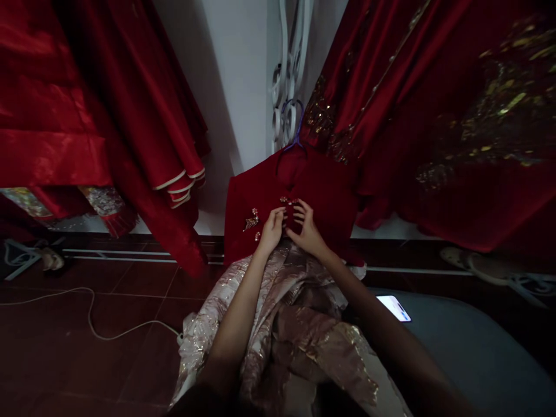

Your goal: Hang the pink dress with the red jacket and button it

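Observation:
A dark red velvety jacket [324, 188] hangs from a purple hanger [297, 138] in front of me. Gold ornaments [252, 220] lie on its chest, and a small jewelled clasp [289, 201] sits below the neckline. My left hand [272, 230] is at the jacket's centre front, its fingers bent together on the cloth. Beside it my right hand [308, 230] grips the same front, thumb low and bent fingers somewhat apart just under the clasp. The fingertips are partly hidden in the dim light. Shiny pinkish-gold fabric [264, 301] is bunched beneath my forearms.
Red garments [147, 104] hang on the left, and more with gold sequins [499, 110] on the right. White scrolled metalwork [286, 75] stands behind the hanger. A lit phone [394, 308] lies on a grey surface [460, 347]. A pale cable [93, 313] crosses the tiled floor.

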A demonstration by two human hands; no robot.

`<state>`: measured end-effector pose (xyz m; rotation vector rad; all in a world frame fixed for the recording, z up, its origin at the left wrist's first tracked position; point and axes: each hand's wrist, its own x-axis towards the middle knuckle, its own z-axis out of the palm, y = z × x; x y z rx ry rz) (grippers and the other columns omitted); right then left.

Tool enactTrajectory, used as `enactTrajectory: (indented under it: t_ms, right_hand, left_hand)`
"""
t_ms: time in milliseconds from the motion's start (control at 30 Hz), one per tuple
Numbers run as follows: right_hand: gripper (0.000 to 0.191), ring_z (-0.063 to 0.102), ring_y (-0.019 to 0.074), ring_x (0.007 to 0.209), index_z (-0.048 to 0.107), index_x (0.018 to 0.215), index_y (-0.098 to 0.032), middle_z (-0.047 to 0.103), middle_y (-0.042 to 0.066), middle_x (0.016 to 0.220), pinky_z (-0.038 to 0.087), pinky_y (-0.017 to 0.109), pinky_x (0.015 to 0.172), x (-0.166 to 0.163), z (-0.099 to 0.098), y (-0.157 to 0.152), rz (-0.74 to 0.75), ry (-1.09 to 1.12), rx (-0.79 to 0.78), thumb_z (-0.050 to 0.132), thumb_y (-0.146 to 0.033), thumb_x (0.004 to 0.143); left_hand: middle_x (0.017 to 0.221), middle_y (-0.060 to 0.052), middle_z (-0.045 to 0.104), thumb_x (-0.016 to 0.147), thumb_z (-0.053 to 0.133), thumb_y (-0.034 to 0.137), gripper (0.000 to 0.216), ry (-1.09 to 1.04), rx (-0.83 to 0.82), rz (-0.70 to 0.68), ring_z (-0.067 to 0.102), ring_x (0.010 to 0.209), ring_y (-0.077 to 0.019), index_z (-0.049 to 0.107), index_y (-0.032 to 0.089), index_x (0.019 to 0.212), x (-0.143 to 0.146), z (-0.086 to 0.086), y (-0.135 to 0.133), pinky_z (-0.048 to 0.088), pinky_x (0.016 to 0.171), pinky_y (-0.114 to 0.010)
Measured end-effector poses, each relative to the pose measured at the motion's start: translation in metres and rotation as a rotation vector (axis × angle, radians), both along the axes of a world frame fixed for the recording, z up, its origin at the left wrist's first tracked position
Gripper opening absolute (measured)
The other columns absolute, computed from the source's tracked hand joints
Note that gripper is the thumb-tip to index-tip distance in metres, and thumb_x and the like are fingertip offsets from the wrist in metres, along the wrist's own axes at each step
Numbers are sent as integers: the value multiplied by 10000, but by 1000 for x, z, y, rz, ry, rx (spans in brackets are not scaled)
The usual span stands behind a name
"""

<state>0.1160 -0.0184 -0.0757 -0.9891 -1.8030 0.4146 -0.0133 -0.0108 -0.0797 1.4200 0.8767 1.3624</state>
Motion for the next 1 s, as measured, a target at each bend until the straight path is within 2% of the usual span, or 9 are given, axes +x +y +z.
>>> enactTrajectory:
  t_ms: [67, 167, 300, 400, 533, 667, 800, 933, 1000]
  right_hand:
    - [1021, 313, 271, 1322, 20, 1445, -180, 211, 173, 1460, 350, 444, 1050, 2, -6, -8, 48, -168, 21, 633, -200, 629]
    - [986, 207, 268, 1375, 41, 1468, -182, 158, 131, 1503, 274, 444, 1099, 4, -7, -14, -27, -314, 50, 580, -131, 643]
    - [728, 415, 231, 1260, 215, 1436, -196, 399, 124, 1386, 380, 432, 1013, 16, -1, -13, -193, -283, 51, 425, -94, 747]
    - [570, 599, 208, 924, 389, 1320, -193, 602, 92, 1047, 484, 386, 829, 37, 17, -12, -199, -271, -31, 472, -153, 758]
    - [354, 559, 133, 680, 510, 1073, -208, 578, 10, 781, 480, 267, 661, 65, 60, -23, -54, -170, -127, 580, -226, 727]
    - [246, 545, 104, 704, 492, 914, -202, 550, 14, 814, 461, 217, 634, 72, 93, -45, 177, -32, -290, 634, -309, 743]
    - [365, 550, 101, 748, 498, 983, -208, 544, 15, 873, 476, 219, 641, 66, 98, -54, 336, -57, -501, 692, -350, 707]
    - [424, 553, 96, 767, 504, 1028, -208, 533, -1, 851, 489, 227, 665, 61, 92, -52, 437, -102, -609, 715, -333, 683]
    - [427, 554, 96, 771, 507, 1033, -208, 538, -2, 850, 493, 229, 667, 59, 88, -50, 471, -116, -627, 717, -328, 681]
  left_hand:
    - [1364, -99, 477, 928, 284, 450, 453, -97, -123, -148, 496, 1217, -191, 481, 192, 1245, 2, 0, 0, 394, 1019, -366]
    - [1399, -62, 440, 918, 279, 487, 511, -159, -122, -261, 394, 1307, -185, 502, 193, 1270, 2, 7, -3, 268, 1115, -365]
    - [1293, -69, 547, 918, 250, 502, 539, -129, -66, -247, 418, 1291, -192, 558, 189, 1231, -1, 14, -7, 204, 1140, -418]
    - [1303, -49, 538, 922, 239, 498, 520, -130, -89, -229, 415, 1293, -190, 560, 228, 1229, -3, 13, -6, 232, 1129, -434]
    - [1385, -19, 452, 922, 277, 477, 468, -162, -113, -95, 412, 1294, -167, 543, 259, 1238, 3, 5, 1, 349, 1069, -368]
    - [1318, -49, 534, 898, 378, 440, 403, -140, -69, 20, 502, 1216, -155, 592, 215, 1154, 10, 3, 5, 408, 1009, -320]
    - [1054, -87, 681, 836, 495, 409, 311, -106, 8, 142, 662, 882, -153, 642, 162, 954, -12, 14, 1, 516, 783, -280]
    - [799, -51, 704, 819, 490, 360, 232, -35, 18, 634, 652, 675, -124, 615, 170, 777, -56, 15, 0, 501, 639, -232]
    - [755, -26, 704, 780, 535, 316, 156, 38, -46, 706, 662, 692, -132, 615, 185, 753, -71, 8, 4, 502, 671, -238]
